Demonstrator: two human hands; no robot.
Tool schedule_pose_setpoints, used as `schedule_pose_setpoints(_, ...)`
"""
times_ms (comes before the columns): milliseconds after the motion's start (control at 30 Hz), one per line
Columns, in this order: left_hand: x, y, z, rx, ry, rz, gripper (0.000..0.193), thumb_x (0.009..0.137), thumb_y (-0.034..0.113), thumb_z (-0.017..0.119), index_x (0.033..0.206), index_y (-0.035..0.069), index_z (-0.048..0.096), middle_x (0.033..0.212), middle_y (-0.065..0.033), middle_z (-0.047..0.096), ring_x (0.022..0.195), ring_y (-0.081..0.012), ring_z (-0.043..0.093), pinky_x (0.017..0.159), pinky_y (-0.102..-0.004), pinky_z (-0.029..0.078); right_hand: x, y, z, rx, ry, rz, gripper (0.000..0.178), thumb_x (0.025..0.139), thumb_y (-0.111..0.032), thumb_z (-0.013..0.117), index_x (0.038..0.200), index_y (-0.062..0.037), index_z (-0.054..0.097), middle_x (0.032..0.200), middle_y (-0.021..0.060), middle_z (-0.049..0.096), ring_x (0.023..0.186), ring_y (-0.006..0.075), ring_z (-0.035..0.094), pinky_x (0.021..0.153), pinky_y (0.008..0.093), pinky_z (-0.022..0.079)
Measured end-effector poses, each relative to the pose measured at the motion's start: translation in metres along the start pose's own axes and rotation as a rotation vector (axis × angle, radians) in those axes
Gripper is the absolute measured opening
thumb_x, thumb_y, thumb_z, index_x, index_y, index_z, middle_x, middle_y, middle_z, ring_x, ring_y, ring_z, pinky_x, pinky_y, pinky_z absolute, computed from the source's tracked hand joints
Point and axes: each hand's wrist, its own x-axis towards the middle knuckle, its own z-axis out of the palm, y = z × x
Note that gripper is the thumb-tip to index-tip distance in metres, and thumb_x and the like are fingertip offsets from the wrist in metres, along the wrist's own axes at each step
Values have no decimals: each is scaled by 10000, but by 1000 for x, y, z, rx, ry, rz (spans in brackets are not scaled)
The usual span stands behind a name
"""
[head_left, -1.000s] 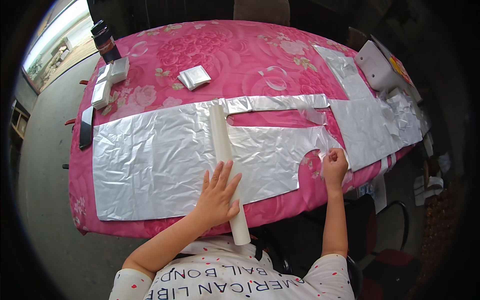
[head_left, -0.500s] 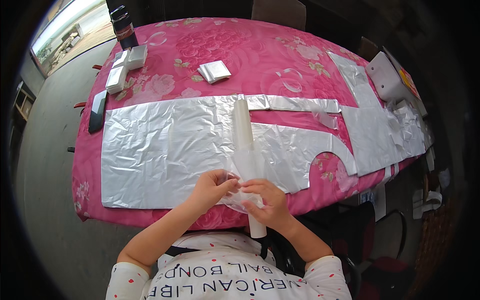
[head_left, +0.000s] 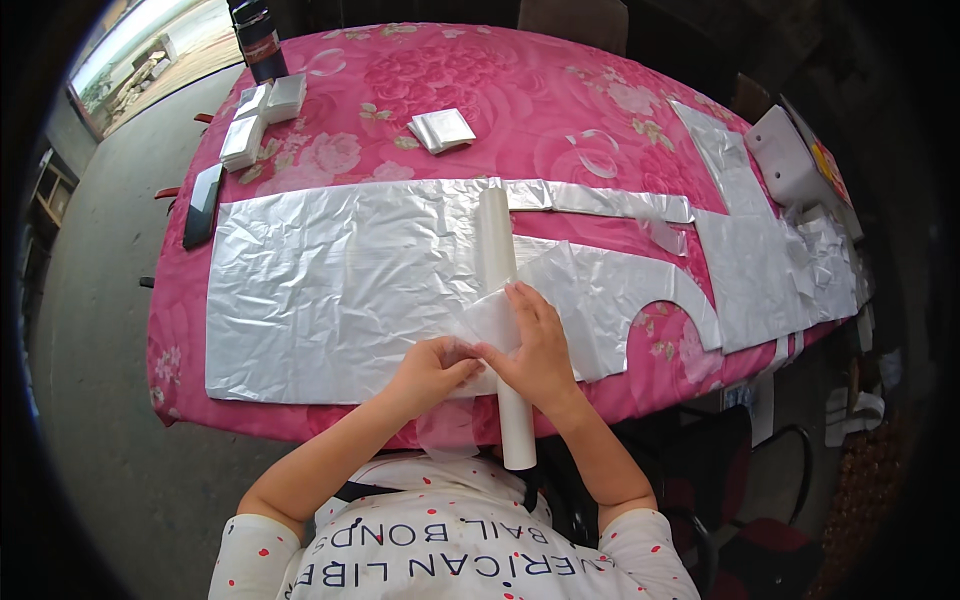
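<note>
A long whitish roll (head_left: pixel 495 230) lies lengthwise across silver-white plastic bags (head_left: pixel 285 290), its near end jutting past the table's front edge. Clear plastic film (head_left: pixel 490 318) spreads beside and over the roll's middle. My left hand (head_left: pixel 432 372) is closed, pinching the film's edge left of the roll, and a loose flap of film (head_left: pixel 448 428) hangs below it. My right hand (head_left: pixel 535 350) rests over the roll with its fingers stretched out flat on the film; its thumb reaches left, close to my left fingertips.
On the pink flowered tablecloth (head_left: pixel 430 75) are small stacks of square packets (head_left: pixel 243 140), another packet stack (head_left: pixel 442 130), a phone (head_left: pixel 203 207) and a dark bottle (head_left: pixel 258 45). At right lie more silver bags (head_left: pixel 745 270), crumpled plastic (head_left: pixel 825 255) and a white box (head_left: pixel 785 155).
My right hand has moved up and flattened its fingers over the roll. A film flap now hangs below my left hand, which stays closed. The whole view has shifted slightly.
</note>
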Motion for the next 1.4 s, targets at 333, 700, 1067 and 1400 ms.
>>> schedule_pose_setpoints(333, 5, -6, 2, -14, 13, -44, 181, 861, 31, 559, 1020, -56, 569, 890, -92, 630, 797, -122, 613, 732, -240, 520, -5, 46, -7, -65, 120, 50, 424, 763, -116, 627, 1161, -12, 525, 1039, 142, 557, 1015, 301, 486, 904, 385, 372)
schedule_pose_setpoints(700, 3, -7, -2, 12, 6, -80, 187, 866, 25, 547, 1032, -60, 555, 911, -108, 629, 832, -138, 625, 746, -250, 527, -22, 114, -80, 514, 482, 405, 293, 811, 17, 594, 1101, -29, 583, 797, -25, 529, 682, 54, 495, 624, 188, 420)
schedule_pose_setpoints(1067, 4, -2, -5, 51, -31, -110, 207, 866, 40, 543, 1046, -61, 558, 933, -137, 638, 828, -156, 632, 753, -264, 526, -89, 96, -134, 235, 785, 390, 232, 873, -122, 566, 1066, 5, 565, 931, 68, 594, 823, 124, 548, 750, 247, 439)
schedule_pose_setpoints(1400, -51, 31, -135, 220, 52, -78, 279, 841, 36, 577, 1114, -20, 560, 834, -98, 657, 726, -120, 621, 699, -256, 516, -88, -30, -37, 10, -380, 474, 590, 702, -560, 650, 878, -2, 576, 716, 138, 639, 673, 276, 635, 617, 364, 492)
